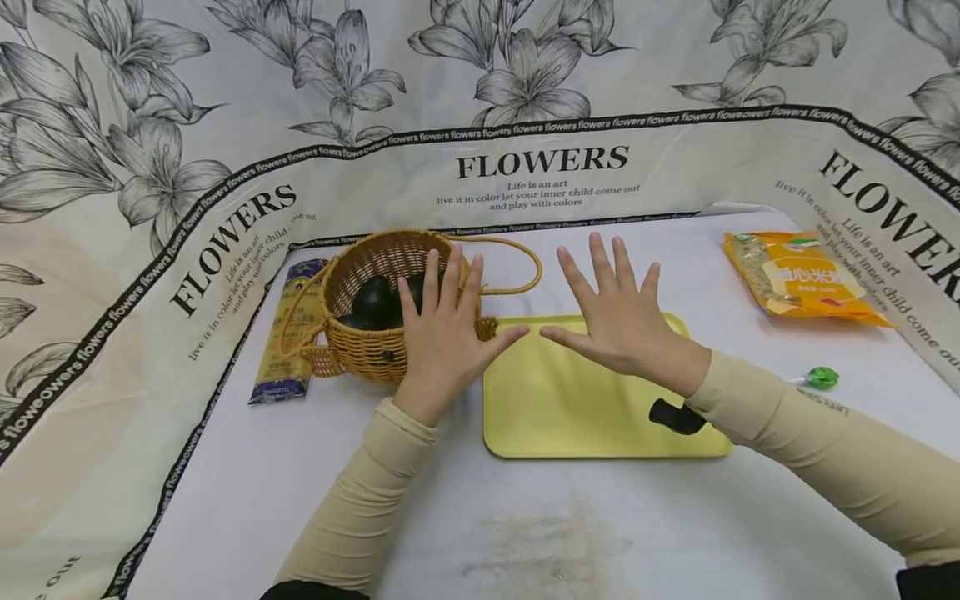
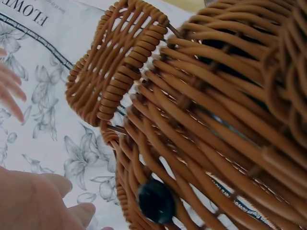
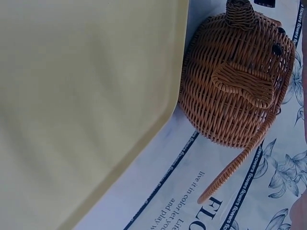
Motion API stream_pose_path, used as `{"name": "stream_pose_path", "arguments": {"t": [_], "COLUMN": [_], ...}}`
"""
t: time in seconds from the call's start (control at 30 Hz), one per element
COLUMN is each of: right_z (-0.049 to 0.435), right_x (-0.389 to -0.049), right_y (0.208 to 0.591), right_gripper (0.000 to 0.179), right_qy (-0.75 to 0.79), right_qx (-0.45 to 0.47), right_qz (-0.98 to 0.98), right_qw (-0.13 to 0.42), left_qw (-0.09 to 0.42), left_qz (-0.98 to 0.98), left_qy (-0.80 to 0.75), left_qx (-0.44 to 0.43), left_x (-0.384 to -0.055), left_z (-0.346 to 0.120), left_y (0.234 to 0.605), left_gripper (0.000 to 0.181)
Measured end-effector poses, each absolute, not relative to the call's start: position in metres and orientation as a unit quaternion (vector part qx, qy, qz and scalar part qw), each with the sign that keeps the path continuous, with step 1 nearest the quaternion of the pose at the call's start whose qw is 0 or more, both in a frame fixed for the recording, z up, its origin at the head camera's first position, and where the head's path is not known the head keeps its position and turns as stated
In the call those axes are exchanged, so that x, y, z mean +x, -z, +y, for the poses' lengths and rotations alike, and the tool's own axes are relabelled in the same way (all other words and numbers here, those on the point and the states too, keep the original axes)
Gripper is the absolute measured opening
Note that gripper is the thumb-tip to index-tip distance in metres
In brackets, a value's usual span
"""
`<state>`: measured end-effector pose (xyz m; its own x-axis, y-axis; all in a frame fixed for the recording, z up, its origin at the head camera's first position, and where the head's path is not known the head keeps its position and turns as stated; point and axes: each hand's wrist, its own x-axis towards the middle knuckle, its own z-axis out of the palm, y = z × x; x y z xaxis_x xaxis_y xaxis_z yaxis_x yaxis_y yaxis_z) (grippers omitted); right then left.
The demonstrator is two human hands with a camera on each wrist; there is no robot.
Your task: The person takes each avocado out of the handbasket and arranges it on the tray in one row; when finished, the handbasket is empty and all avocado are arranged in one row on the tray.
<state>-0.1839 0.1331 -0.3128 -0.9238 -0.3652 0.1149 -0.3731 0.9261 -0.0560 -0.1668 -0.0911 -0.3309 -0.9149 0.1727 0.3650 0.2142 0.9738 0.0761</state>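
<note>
My left hand, fingers spread, hangs in front of a round wicker basket and overlaps its right side. Dark green, smooth rounded things lie inside; the hand hides part of them. Above the yellow tray is my right hand, its fingers also spread and nothing held. The two thumbs point toward each other with a small gap. In the left wrist view the basket's weave and a round dark eye show close up. The right wrist view has the tray beside the basket.
A blue and yellow packet lies left of the basket, whose looped handle reaches right. At the right are an orange snack bag and a green-wrapped lollipop. A flower-printed cloth rises behind the white table.
</note>
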Motion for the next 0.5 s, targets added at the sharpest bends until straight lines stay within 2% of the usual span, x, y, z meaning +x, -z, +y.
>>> {"name": "stream_pose_path", "arguments": {"t": [0.27, 0.5], "right_z": [0.124, 0.116], "right_x": [-0.190, -0.195], "right_y": [0.314, 0.316], "right_gripper": [0.096, 0.096], "right_qy": [-0.039, -0.043], "right_qx": [0.198, 0.212], "right_qz": [-0.978, -0.975], "right_qw": [0.052, 0.055], "left_qw": [0.179, 0.154], "left_qz": [-0.978, -0.983], "left_qy": [0.064, 0.076], "left_qx": [-0.090, -0.069], "left_x": [-0.168, -0.170], "left_z": [-0.104, -0.118], "left_y": [0.330, 0.330], "left_gripper": [0.101, 0.097]}}
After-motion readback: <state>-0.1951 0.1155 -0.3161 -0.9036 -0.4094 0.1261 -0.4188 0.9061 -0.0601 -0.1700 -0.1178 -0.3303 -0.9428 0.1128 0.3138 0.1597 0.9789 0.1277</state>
